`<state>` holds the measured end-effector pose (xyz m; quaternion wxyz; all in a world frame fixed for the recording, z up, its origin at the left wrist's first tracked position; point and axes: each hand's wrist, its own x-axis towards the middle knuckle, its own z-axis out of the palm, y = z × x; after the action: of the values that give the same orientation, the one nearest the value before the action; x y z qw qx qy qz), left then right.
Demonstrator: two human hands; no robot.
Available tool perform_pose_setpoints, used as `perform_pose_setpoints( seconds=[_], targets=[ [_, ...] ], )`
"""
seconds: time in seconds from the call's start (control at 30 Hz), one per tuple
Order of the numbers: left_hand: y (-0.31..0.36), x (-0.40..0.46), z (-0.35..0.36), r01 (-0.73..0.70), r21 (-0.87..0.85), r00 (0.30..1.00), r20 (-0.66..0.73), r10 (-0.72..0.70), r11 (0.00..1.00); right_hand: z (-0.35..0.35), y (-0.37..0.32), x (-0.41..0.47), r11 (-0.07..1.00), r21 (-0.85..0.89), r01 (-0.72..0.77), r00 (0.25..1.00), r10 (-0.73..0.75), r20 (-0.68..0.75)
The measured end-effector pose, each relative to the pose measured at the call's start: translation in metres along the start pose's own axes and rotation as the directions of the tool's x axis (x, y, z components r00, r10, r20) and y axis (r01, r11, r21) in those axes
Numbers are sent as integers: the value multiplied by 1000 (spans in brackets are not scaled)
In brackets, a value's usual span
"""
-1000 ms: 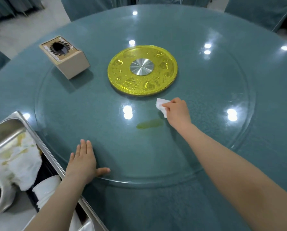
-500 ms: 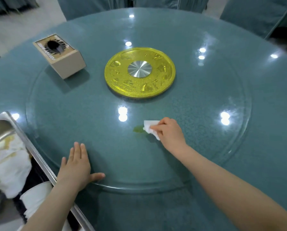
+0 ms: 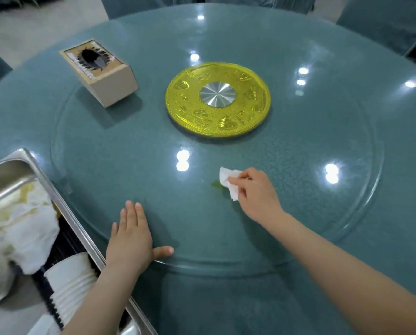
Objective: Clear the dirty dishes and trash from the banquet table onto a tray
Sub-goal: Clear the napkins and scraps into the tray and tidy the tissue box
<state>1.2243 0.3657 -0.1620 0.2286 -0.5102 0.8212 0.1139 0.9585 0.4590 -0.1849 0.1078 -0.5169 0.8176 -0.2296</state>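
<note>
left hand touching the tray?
Apart. The head view shows the left hand flat on the glass turntable, with a strip of teal surface between it and the tray rim.

Both forearms are bare from wrist to frame edge, with no sleeve showing. The left hand (image 3: 131, 238) and right hand (image 3: 256, 194) wear nothing (bare fingers, short plain nails).

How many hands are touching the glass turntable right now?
2. The left hand lies flat near the glass turntable's front edge; the right hand presses a white tissue onto it, beside a green smear.
</note>
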Motion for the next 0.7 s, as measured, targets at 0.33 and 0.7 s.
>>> perform_pose_setpoints(
  seconds=[0.33,0.7],
  targets=[
    [8,-3,1,1,11,1000,13,-1,1000,-2,-16,-56,987,105,119,993,-119,-9],
    [11,-3,4,4,8,1000,2,-4,1000,0,-7,119,943,-157,-292,954,276,-114]
  ],
)
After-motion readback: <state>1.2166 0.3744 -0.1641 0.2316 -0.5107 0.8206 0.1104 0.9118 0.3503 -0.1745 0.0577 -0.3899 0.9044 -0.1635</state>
